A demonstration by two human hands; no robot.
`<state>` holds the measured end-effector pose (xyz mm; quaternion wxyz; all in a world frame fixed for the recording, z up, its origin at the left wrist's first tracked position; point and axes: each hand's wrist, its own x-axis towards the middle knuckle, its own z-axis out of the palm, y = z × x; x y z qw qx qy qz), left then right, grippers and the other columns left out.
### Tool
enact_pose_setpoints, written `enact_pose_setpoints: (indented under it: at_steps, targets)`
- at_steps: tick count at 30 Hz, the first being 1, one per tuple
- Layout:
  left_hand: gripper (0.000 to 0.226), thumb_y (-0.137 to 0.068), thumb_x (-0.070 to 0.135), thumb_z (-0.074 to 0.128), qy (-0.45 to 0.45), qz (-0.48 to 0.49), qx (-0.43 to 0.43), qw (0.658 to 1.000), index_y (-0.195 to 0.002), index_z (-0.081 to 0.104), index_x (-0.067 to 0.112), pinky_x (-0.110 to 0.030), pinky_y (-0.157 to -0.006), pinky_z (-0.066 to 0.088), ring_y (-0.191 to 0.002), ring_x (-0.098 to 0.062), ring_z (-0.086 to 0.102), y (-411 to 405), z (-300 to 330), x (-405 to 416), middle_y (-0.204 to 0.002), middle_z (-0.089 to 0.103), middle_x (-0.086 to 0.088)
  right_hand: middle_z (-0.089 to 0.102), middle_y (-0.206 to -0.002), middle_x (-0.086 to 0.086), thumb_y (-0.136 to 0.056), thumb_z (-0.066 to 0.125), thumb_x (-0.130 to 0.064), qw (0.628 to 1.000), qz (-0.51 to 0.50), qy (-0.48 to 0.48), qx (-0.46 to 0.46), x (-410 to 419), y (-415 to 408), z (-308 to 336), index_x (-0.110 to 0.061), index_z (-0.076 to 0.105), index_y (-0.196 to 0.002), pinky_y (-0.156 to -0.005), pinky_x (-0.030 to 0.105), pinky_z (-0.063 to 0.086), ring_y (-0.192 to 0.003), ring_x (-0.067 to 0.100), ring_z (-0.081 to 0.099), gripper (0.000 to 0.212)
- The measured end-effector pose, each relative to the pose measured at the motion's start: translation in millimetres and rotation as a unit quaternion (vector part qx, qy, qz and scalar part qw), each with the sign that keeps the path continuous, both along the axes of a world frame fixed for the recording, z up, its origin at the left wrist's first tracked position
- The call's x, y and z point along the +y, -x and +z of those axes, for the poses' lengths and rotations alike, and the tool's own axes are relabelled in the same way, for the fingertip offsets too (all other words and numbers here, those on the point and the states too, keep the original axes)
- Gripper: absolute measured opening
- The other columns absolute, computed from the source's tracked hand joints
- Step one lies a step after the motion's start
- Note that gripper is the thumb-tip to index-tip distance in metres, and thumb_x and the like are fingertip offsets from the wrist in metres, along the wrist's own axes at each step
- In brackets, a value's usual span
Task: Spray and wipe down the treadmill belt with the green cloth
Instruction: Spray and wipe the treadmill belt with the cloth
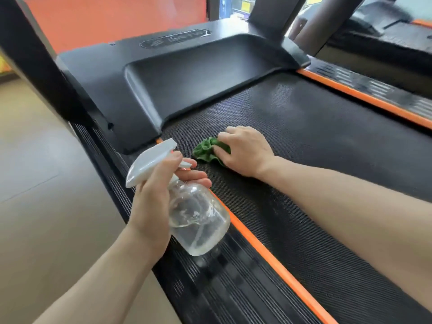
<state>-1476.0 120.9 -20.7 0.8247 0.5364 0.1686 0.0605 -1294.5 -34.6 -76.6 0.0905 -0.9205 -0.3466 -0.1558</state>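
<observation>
A crumpled green cloth (208, 151) is pressed onto the black textured treadmill belt (304, 141) by the right hand (244, 152), whose fingers are curled over the wad so that it is bunched into a pad under the palm. The cloth lies near the front of the belt, just short of the black moulded motor cover (187, 73) and close to the left orange edge strip (264, 251). A clear, round-bodied plastic spray bottle with a white trigger head (198, 216) is held by the left hand (155, 206), the fingers wrapped round the neck and 1 finger apparently laid on the trigger. The bottle is kept above the ribbed black side rail (224, 286), off the belt, seemingly so that the wiping path is left free while the nozzle can be aimed at the surface when wanted. Little liquid can be made out in the bottle. Paler, dull patches are visible further along the belt; whether these are moisture or wear cannot be told. The wiping step is judged to be in hand, with most of the belt apparently not yet covered.
</observation>
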Motion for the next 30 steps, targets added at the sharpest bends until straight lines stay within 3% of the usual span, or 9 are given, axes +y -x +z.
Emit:
enact_pose_setpoints:
  at_steps: [4, 9, 13, 19, 22, 26, 30]
  targets:
    - [0.04, -0.082, 0.039, 0.067, 0.0, 0.005, -0.002, 1.0, -0.095, 0.071, 0.001, -0.03, -0.065, 0.061, -0.074, -0.027, 0.076, -0.8, 1.6, -1.0, -0.079, 0.073, -0.017, 0.057, -0.081, -0.002, -0.092, 0.05, -0.049, 1.0, 0.005, -0.016, 0.02, -14.5, 28.3, 5.1, -0.023, 0.055, -0.079, -0.077, 0.038, 0.043, -0.08, 0.028, 0.058, 0.03]
    - [0.039, -0.088, 0.032, 0.071, 0.021, 0.001, 0.016, 1.0, -0.102, 0.07, -0.004, -0.031, -0.065, 0.061, -0.073, -0.027, 0.075, -3.6, 2.4, -1.6, -0.08, 0.072, -0.018, 0.044, -0.076, -0.008, -0.096, 0.052, -0.046, 0.993, 0.095, 0.026, 0.061, -92.3, 119.5, 13.8, -0.024, 0.044, -0.073, -0.066, 0.031, 0.033, -0.07, 0.019, 0.044, 0.033]
    - [0.042, -0.082, 0.035, 0.076, 0.011, -0.009, 0.036, 0.999, -0.098, 0.071, -0.003, -0.034, -0.069, 0.063, -0.077, -0.03, 0.077, -9.6, 0.1, -2.1, -0.082, 0.074, -0.019, 0.046, -0.077, -0.005, -0.097, 0.055, -0.043, 0.984, 0.168, 0.054, 0.01, -90.7, 94.8, 12.0, -0.021, 0.051, -0.075, -0.065, 0.032, 0.032, -0.069, 0.02, 0.043, 0.031]
    - [0.052, -0.075, 0.039, 0.079, 0.009, -0.003, 0.05, 0.999, -0.102, 0.072, -0.005, -0.033, -0.069, 0.064, -0.077, -0.031, 0.078, -12.1, 3.1, -4.8, -0.082, 0.075, -0.02, 0.065, -0.09, 0.006, -0.095, 0.047, -0.049, 0.999, -0.04, 0.016, 0.013, 24.8, -36.5, 7.1, -0.017, 0.062, -0.086, -0.081, 0.041, 0.045, -0.09, 0.034, 0.061, 0.037]
    - [0.049, -0.078, 0.036, 0.083, 0.009, 0.0, 0.045, 0.999, -0.101, 0.072, -0.005, -0.032, -0.066, 0.062, -0.077, -0.032, 0.078, -11.8, 3.7, -4.8, -0.082, 0.075, -0.02, 0.065, -0.096, 0.005, -0.096, 0.046, -0.049, 0.997, -0.072, 0.01, 0.024, 44.7, -40.6, 10.3, -0.018, 0.064, -0.091, -0.085, 0.04, 0.044, -0.095, 0.033, 0.061, 0.036]
    - [0.049, -0.077, 0.039, 0.074, 0.014, 0.015, 0.045, 0.999, -0.099, 0.072, -0.005, -0.032, -0.067, 0.062, -0.077, -0.033, 0.078, -10.0, 3.3, -3.0, -0.08, 0.076, -0.02, 0.054, -0.077, -0.001, -0.093, 0.05, -0.047, 0.998, 0.049, 0.005, 0.037, -9.3, 44.8, 10.0, -0.021, 0.053, -0.075, -0.069, 0.038, 0.041, -0.074, 0.026, 0.054, 0.032]
    - [0.038, -0.085, 0.036, 0.08, 0.011, 0.014, 0.056, 0.998, -0.094, 0.074, 0.0, -0.042, -0.077, 0.063, -0.079, -0.034, 0.079, -7.3, 3.9, -4.5, -0.081, 0.077, -0.019, 0.046, -0.076, -0.005, -0.096, 0.055, -0.044, 0.982, 0.179, 0.048, 0.049, -50.7, 78.4, 16.9, -0.021, 0.046, -0.073, -0.065, 0.034, 0.037, -0.07, 0.019, 0.044, 0.033]
